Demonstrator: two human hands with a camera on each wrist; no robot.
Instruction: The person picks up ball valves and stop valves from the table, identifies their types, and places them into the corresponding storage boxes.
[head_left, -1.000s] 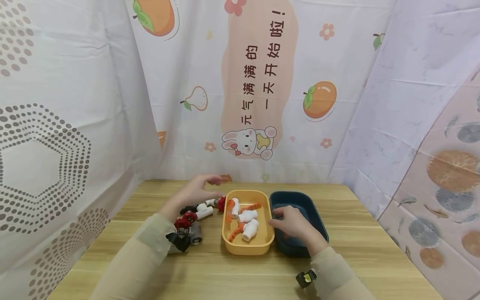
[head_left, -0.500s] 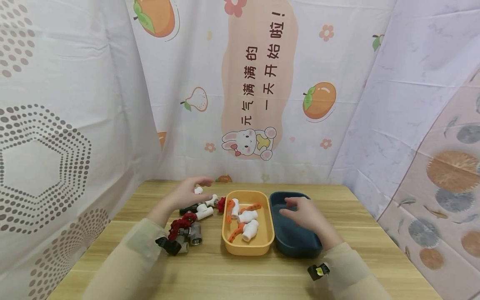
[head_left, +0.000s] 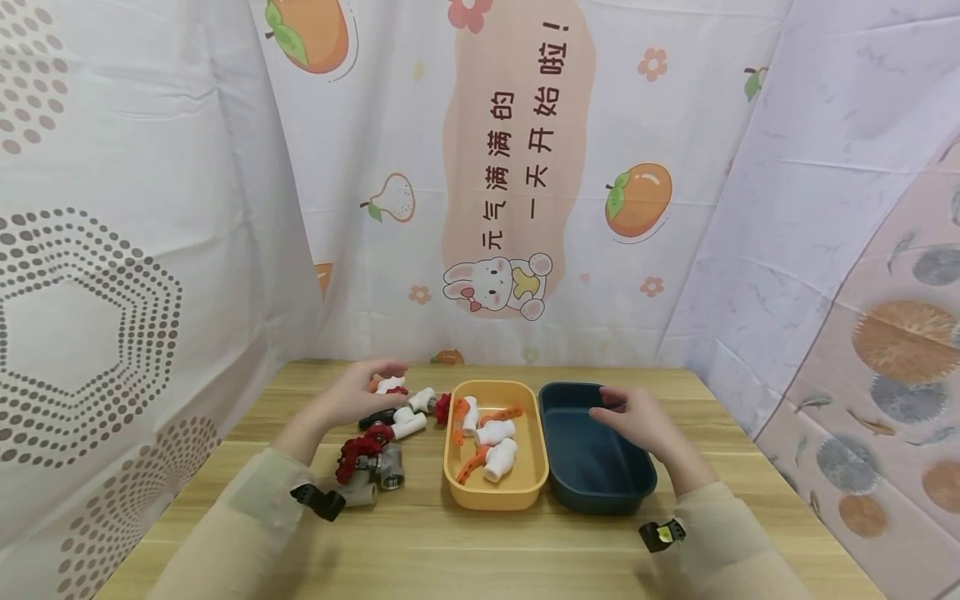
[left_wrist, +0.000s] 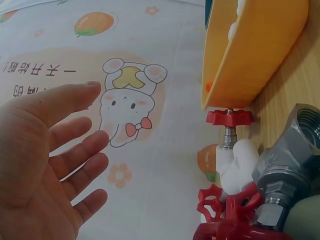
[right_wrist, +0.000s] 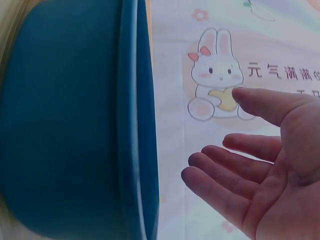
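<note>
Left hand (head_left: 347, 402) has shifted outward by the valve pile (head_left: 379, 434) on the desk (head_left: 450, 554), right hand (head_left: 647, 425) outward by the blue tray (head_left: 596, 462). Fingers (left_wrist: 82, 150) of each are spread wide; three orange-handled white valves (head_left: 495, 432) lie in the yellow tray (head_left: 495, 502).

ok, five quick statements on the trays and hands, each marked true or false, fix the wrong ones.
1. In the head view, the yellow tray stands left of the dark blue tray. True.
2. The white valves in the yellow tray are blue-handled. False: they are orange-handled.
3. The left hand and the right hand both hold nothing. True.
4. The right hand grips the yellow tray. False: it is near the dark blue tray, and the right wrist view shows a gap between the two.
5. Loose fittings, several red-handled, lie left of the yellow tray. True.
</note>
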